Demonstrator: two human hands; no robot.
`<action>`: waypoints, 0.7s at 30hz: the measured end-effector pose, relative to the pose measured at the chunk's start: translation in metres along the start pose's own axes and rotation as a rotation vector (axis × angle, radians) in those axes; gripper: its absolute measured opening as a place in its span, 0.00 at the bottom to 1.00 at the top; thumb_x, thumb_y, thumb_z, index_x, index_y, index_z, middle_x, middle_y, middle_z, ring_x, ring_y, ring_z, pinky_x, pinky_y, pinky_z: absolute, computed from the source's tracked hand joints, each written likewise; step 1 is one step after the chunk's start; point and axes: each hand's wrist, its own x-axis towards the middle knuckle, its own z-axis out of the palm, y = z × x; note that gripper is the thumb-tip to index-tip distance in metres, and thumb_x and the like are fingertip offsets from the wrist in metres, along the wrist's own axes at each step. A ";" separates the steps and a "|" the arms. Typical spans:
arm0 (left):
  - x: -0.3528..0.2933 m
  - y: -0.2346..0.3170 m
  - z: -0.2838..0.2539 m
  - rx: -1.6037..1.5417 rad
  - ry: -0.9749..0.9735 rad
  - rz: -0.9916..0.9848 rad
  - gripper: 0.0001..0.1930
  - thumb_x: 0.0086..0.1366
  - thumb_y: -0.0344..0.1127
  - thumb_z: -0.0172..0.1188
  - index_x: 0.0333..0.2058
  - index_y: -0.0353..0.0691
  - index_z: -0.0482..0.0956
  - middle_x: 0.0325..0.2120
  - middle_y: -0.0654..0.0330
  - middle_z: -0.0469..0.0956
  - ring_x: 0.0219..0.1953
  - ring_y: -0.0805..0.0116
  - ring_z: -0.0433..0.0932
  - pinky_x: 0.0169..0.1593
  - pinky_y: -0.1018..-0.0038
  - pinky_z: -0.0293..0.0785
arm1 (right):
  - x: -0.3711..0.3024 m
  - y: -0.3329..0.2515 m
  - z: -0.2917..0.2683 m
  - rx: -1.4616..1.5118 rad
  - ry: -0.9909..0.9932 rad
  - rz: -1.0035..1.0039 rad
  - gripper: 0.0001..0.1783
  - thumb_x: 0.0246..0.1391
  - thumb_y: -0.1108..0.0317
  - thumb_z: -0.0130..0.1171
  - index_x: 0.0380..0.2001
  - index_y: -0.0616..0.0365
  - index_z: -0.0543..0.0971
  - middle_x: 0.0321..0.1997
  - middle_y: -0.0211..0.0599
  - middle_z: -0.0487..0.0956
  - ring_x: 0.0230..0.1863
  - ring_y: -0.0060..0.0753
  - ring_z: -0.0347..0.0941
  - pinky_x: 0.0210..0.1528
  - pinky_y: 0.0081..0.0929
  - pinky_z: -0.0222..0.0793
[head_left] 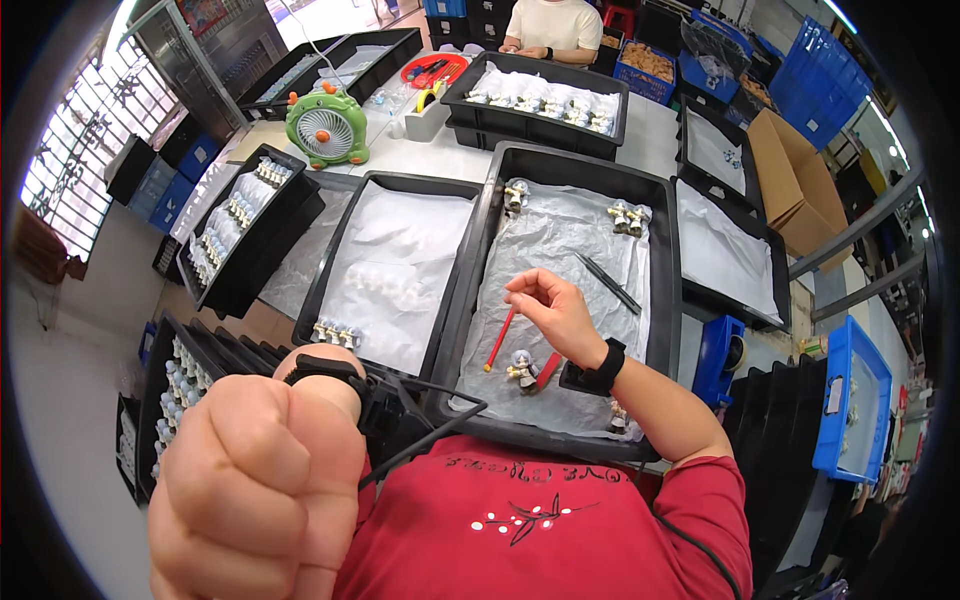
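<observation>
Close to the camera at the lower left, my left hand [255, 480] is curled into a fist, with nothing showing in it. My right hand [550, 308] is over the large black tray [665, 300], its thumb and fingertips pinched at the upper end of a thin red stick [500, 340] with a yellowish tip. Below that hand, a small figurine [522, 372] with pale hair lies on the tray's white lining, beside a flat red strip [548, 370]. Dark tweezers [608, 283] lie to the right of the hand. More figurines [628, 217] stand near the tray's far corners.
Left of this tray is another lined black tray [400, 265] with figurines at its near end. A green fan [327, 127], a filled tray [545, 98] and a red dish [435, 70] are farther back. Across the table sits another person [555, 28]. A cardboard box [797, 185] stands right.
</observation>
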 end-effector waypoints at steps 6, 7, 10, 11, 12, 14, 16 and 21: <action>-0.002 0.004 -0.006 -0.124 -0.032 0.176 0.15 0.40 0.18 0.55 0.11 0.44 0.59 0.10 0.73 0.59 0.14 0.84 0.60 0.17 0.82 0.49 | 0.004 -0.002 -0.006 -0.134 -0.041 0.060 0.07 0.54 0.74 0.54 0.37 0.62 0.74 0.33 0.29 0.77 0.36 0.16 0.72 0.40 0.14 0.67; -0.002 0.006 -0.008 -0.138 -0.044 0.169 0.16 0.40 0.18 0.55 0.11 0.45 0.58 0.10 0.73 0.59 0.14 0.84 0.60 0.17 0.82 0.49 | 0.003 -0.002 -0.007 -0.134 -0.044 0.061 0.07 0.54 0.74 0.54 0.37 0.62 0.74 0.33 0.29 0.77 0.36 0.16 0.72 0.40 0.14 0.67; 0.009 0.013 -0.010 -0.063 -0.224 0.080 0.08 0.51 0.33 0.55 0.29 0.54 0.67 0.16 0.74 0.59 0.19 0.81 0.58 0.21 0.81 0.50 | 0.002 -0.001 -0.006 -0.094 -0.035 0.052 0.07 0.54 0.74 0.54 0.37 0.62 0.74 0.33 0.30 0.78 0.36 0.16 0.72 0.40 0.14 0.67; 0.014 0.015 -0.009 0.026 -0.385 0.000 0.13 0.63 0.48 0.54 0.47 0.63 0.75 0.21 0.74 0.58 0.24 0.78 0.57 0.25 0.81 0.52 | 0.003 0.000 -0.007 -0.095 -0.038 0.056 0.07 0.54 0.74 0.54 0.37 0.62 0.74 0.34 0.30 0.78 0.36 0.16 0.72 0.40 0.14 0.67; 0.014 0.015 -0.009 0.025 -0.387 0.000 0.13 0.63 0.48 0.54 0.47 0.63 0.75 0.21 0.74 0.58 0.24 0.78 0.57 0.25 0.81 0.52 | 0.004 0.000 -0.007 -0.096 -0.042 0.059 0.07 0.54 0.74 0.54 0.37 0.62 0.74 0.34 0.30 0.78 0.36 0.16 0.72 0.40 0.14 0.67; 0.015 0.015 -0.006 0.029 -0.378 0.038 0.13 0.62 0.51 0.54 0.46 0.72 0.74 0.20 0.76 0.55 0.23 0.78 0.52 0.24 0.79 0.46 | 0.005 -0.002 -0.008 -0.102 -0.047 0.062 0.07 0.54 0.74 0.54 0.37 0.62 0.74 0.34 0.30 0.77 0.37 0.16 0.72 0.40 0.14 0.67; 0.012 0.016 -0.005 -0.045 -0.332 0.027 0.13 0.62 0.51 0.53 0.46 0.71 0.74 0.20 0.76 0.55 0.23 0.79 0.52 0.24 0.80 0.46 | 0.005 -0.001 -0.009 -0.108 -0.056 0.067 0.07 0.54 0.74 0.54 0.37 0.62 0.74 0.34 0.30 0.77 0.37 0.16 0.72 0.40 0.14 0.67; 0.009 0.019 -0.004 0.048 -0.251 0.102 0.14 0.62 0.51 0.53 0.47 0.70 0.74 0.20 0.76 0.55 0.23 0.79 0.53 0.24 0.80 0.47 | 0.006 -0.008 -0.009 -0.111 -0.057 0.056 0.07 0.54 0.73 0.55 0.37 0.62 0.74 0.34 0.30 0.77 0.36 0.16 0.72 0.39 0.14 0.67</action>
